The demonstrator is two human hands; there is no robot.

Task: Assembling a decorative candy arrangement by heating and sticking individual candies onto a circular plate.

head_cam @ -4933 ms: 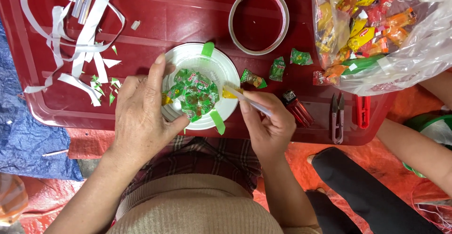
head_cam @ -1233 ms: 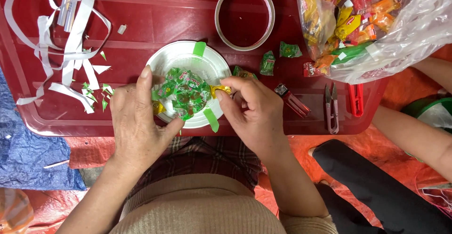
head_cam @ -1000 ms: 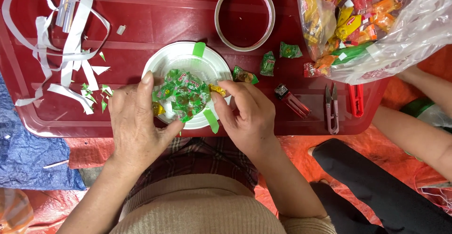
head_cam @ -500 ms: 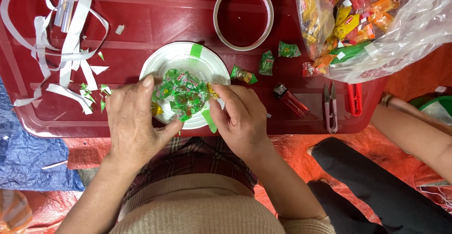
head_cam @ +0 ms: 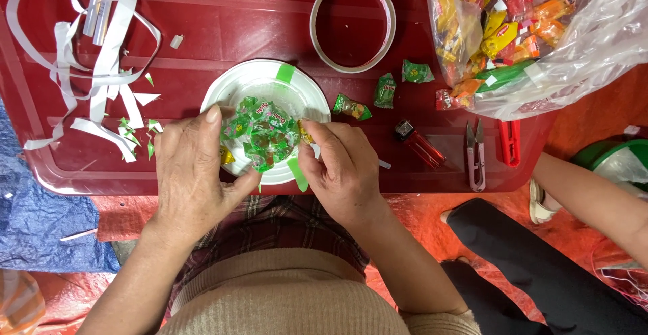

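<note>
A white paper plate (head_cam: 270, 73) lies on a red plastic tray (head_cam: 223, 24), with a heap of green-wrapped candies (head_cam: 263, 129) in its middle. Green tape strips (head_cam: 285, 73) sit on its far and near rims. My left hand (head_cam: 192, 173) covers the plate's left side, with the fingertips on the candies and the thumb at the near rim. My right hand (head_cam: 344, 170) is at the heap's right side. Its fingers pinch a small yellow-wrapped candy (head_cam: 305, 134) against the pile.
The tray also carries a tape roll (head_cam: 353, 23), loose green candies (head_cam: 385, 90), a red lighter (head_cam: 420, 145), thread snips (head_cam: 476, 153) and white paper strips (head_cam: 101, 72). A clear bag of mixed candies (head_cam: 526, 31) lies at the right. Another person's arm (head_cam: 594, 200) reaches in there.
My right hand has closed in on the right side of the candy heap with the yellow candy. My left hand stays on the plate.
</note>
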